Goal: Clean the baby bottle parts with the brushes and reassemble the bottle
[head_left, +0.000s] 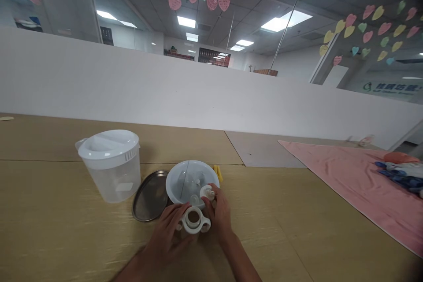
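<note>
My left hand [168,233] is closed around a baby bottle [193,219], which stands upright with its mouth uncovered and a white two-handled ring about its neck. Between the thumb and fingers of my right hand [220,213] is a bottle nipple [207,192] in a white collar, above the near right rim of a white bowl [172,185]. Clear plastic pieces [191,183] lie in that bowl; their exact kinds are hard to make out. The bottle is just in front of the bowl, and its lower part is mostly hidden by my left hand.
A lidded clear pitcher [115,167] stands to the left. An oval metal tray [150,198] lies between it and the bowl. Something yellow [218,173] rests behind the bowl's right side. A pink cloth [350,172] covers the table's right side, and a white partition [185,92] runs behind.
</note>
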A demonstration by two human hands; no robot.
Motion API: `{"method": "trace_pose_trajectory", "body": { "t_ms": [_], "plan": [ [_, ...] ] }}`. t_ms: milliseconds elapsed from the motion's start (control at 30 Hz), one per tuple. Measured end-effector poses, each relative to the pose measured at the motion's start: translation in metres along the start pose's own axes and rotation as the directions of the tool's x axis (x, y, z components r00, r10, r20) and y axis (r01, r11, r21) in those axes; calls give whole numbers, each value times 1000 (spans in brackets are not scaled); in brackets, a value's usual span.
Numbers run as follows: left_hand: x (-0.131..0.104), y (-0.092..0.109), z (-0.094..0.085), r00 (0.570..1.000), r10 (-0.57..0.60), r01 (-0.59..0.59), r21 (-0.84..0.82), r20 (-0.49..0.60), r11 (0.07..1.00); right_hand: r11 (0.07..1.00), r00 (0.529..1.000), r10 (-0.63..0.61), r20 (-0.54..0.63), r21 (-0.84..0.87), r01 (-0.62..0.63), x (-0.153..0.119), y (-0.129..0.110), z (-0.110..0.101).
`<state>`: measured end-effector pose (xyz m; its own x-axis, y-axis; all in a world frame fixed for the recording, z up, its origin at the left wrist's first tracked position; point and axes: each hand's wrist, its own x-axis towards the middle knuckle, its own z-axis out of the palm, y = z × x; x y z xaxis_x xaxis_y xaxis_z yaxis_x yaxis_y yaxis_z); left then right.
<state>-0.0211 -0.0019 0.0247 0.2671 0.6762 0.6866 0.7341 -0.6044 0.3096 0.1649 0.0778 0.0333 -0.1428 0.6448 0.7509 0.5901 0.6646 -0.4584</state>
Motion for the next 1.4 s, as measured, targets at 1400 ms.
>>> {"method": "trace_pose_trajectory", "body": {
  "t_ms": [1400],
  "plan": [
    [1,-23,-17,786,-324,411,53,-526,910,992,998,49,48,-123,-43,1,4,6]
  ]
}}
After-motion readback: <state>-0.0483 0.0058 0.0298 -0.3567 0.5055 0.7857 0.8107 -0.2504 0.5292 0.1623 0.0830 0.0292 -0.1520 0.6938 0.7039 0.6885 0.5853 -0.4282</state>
